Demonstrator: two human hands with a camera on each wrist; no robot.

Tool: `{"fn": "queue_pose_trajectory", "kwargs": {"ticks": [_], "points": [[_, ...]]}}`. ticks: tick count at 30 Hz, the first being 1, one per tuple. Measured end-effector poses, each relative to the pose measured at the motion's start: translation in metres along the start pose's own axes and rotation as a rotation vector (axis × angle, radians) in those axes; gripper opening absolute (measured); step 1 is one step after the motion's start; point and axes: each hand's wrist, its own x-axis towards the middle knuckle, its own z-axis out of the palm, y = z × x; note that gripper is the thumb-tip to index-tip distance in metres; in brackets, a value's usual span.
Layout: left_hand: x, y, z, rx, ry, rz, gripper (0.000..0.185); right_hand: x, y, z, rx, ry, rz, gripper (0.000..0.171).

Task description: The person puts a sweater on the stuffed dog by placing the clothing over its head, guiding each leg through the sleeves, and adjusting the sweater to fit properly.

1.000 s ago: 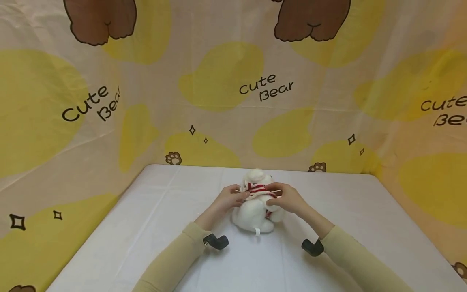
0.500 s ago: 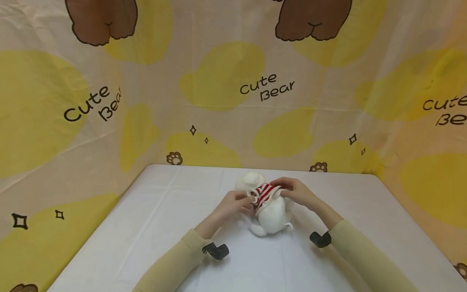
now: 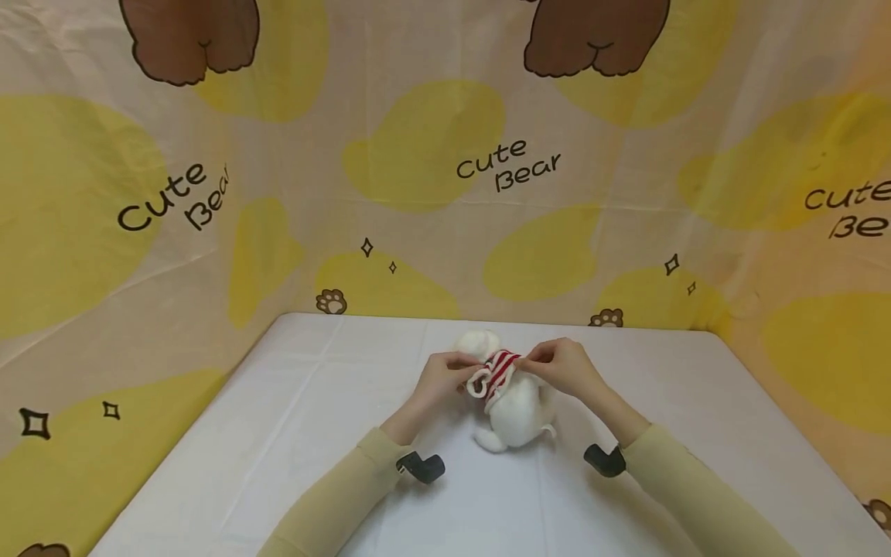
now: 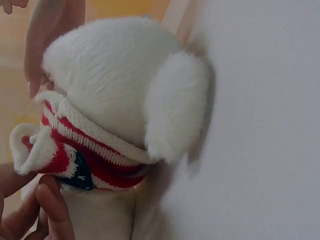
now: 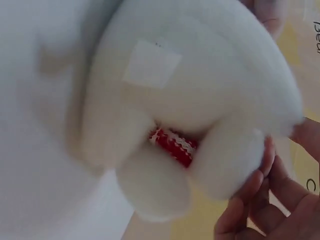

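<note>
Head view: we pinch the striped sweater round the plush toy on the table, left hand and right hand either side. Left wrist view: our fingertips grip its hem. Right wrist view: fingers touch the toy's underside.

the light is bright, even and warm, with no glare anywhere. on the table only soft, faint shadows lie under the forearms and beside the plush toy. the head view is sharp in the middle and bends outward at its edges. the left wrist view shows the toy's fur and striped knit crisply, while the right wrist view is soft and blurred, its white fur nearly washed out.
</note>
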Motion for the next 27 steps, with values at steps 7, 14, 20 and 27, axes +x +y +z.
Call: {"fn": "queue_pose_trajectory", "kwargs": {"ticks": [7,14,20,27], "points": [[0.000,0.011,0.011,0.029,0.053,-0.049,0.015,0.002,-0.009,0.012,-0.075,0.000,0.092,0.031],[0.000,0.012,0.023,0.102,0.144,-0.002,0.011,0.005,-0.005,0.013,-0.013,-0.004,0.083,0.019],[-0.005,0.014,0.024,0.187,0.229,0.070,0.009,0.007,0.006,0.005,0.064,-0.074,0.106,0.016],[-0.003,0.018,0.025,0.267,0.226,0.140,0.005,0.008,0.006,-0.004,0.042,-0.154,0.061,0.013]]}}
